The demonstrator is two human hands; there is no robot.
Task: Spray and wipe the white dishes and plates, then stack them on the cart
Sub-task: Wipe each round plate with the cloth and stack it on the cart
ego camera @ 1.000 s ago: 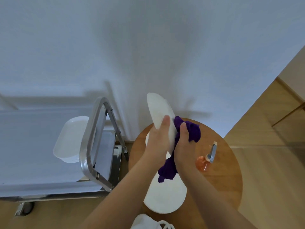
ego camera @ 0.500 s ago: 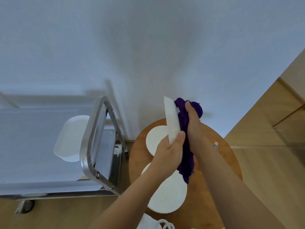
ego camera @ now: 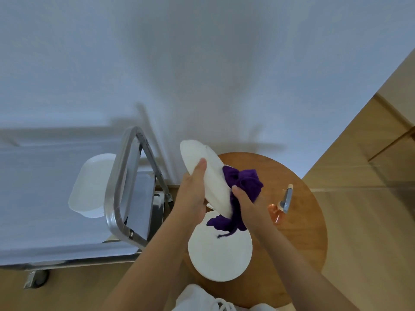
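Plate (ego camera: 207, 176) tilted back since 0.5 s ago, cloth (ego camera: 243, 184) dropped lower. Left hand (ego camera: 190, 198) grips plate above worktop (ego camera: 303, 232); right hand (ego camera: 246, 203) clutches cloth. Dishes (ego camera: 89, 187) on cart (ego camera: 116, 187); second plate (ego camera: 220, 250) unwiped, my estimate.

One head-worn wide-angle view looks steeply down, close over the round wooden table (ego camera: 298, 223) and cart (ego camera: 116, 198).

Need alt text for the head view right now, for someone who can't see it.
Left hand holds a white plate tilted while the right hand wipes it with a purple cloth, over a round table bearing another plate and spray bottle.
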